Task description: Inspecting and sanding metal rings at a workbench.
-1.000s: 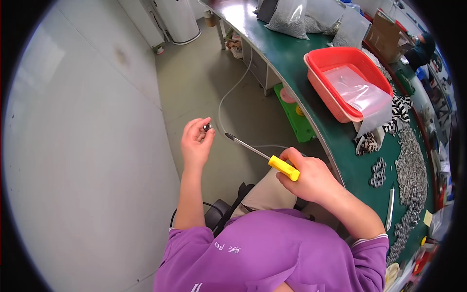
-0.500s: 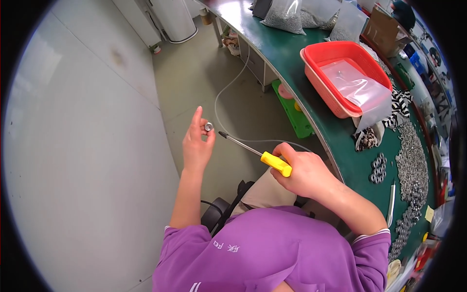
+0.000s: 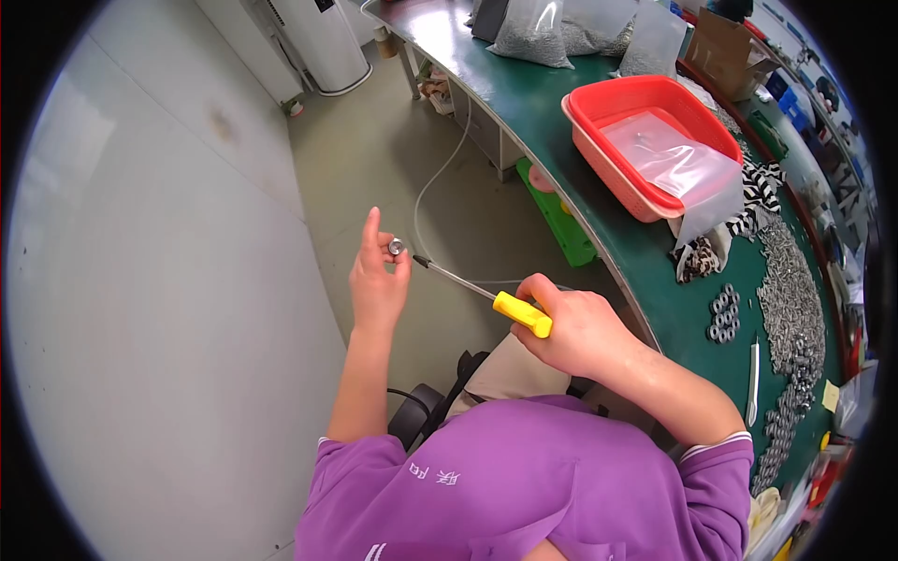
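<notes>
Here the left hand pinches a small round silver metal part between thumb and a curled finger, its forefinger sticking straight up; the part is held in the air over the grey floor, well left of the counter. The right hand is closed tight about the yellow handle of a screwdriver. The tool has a thin bright steel shaft, and its long axis runs from the handle at lower right up to the left, the tip pointing at the part and just beside it. On the green counter stands a red plastic basket with a clear plastic bag lying in it. Grey filled bags sit at the far end, with a brown cardboard box near them.
</notes>
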{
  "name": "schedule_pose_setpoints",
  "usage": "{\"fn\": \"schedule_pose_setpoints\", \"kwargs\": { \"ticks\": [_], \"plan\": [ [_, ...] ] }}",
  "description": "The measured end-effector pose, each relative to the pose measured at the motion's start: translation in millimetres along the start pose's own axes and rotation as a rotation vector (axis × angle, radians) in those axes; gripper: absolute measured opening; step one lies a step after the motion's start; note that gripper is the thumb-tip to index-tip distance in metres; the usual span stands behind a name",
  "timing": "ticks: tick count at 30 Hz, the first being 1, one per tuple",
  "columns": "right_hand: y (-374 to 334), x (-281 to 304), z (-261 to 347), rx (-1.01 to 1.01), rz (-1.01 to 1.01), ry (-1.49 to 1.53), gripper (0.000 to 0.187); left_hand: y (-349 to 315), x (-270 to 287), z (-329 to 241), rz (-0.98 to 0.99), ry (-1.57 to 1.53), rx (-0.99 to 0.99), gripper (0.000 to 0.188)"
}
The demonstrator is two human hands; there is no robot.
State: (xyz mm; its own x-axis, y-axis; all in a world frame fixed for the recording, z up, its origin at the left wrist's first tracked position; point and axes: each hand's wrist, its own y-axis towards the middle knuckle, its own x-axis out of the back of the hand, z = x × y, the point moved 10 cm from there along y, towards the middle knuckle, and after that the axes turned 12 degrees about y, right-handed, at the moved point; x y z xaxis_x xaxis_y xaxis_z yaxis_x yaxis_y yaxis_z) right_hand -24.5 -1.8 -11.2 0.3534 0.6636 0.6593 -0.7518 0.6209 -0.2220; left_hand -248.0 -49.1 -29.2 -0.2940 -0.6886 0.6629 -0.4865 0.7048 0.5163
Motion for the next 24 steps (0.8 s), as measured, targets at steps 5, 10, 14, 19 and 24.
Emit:
{"fn": "schedule_pose_setpoints", "kwargs": {
  "ticks": [5, 10, 14, 19, 24],
  "plan": [
    [-5.1, 5.0, 2.1, -0.004, -0.005, -0.016, 0.034, 1.8, 1.9, 4.4, 0.003, 0.026, 0.001, 0.071],
    [-9.9, 5.1, 2.7, 0.074, -0.050, 0.003, 0.033, 3.9, -2.9, 0.8, 0.027, -0.002, 0.018, 0.070],
    [-11.2, 5.4, -2.8, 0.055, -0.052, 0.008, 0.034, 4.8, -7.7, -5.5, 0.049, -0.039, 0.022, 0.070],
    [-11.0, 7.9, -2.9, 0.075, -0.047, 0.037, 0.031, 4.5, -4.4, -1.0, 0.046, -0.025, 0.098, 0.069],
    [-13.9, 15.8, -10.6, -0.014, -0.051, 0.034, 0.034, 9.9, -5.4, -21.2, 0.025, 0.049, 0.064, 0.069]
  ]
}}
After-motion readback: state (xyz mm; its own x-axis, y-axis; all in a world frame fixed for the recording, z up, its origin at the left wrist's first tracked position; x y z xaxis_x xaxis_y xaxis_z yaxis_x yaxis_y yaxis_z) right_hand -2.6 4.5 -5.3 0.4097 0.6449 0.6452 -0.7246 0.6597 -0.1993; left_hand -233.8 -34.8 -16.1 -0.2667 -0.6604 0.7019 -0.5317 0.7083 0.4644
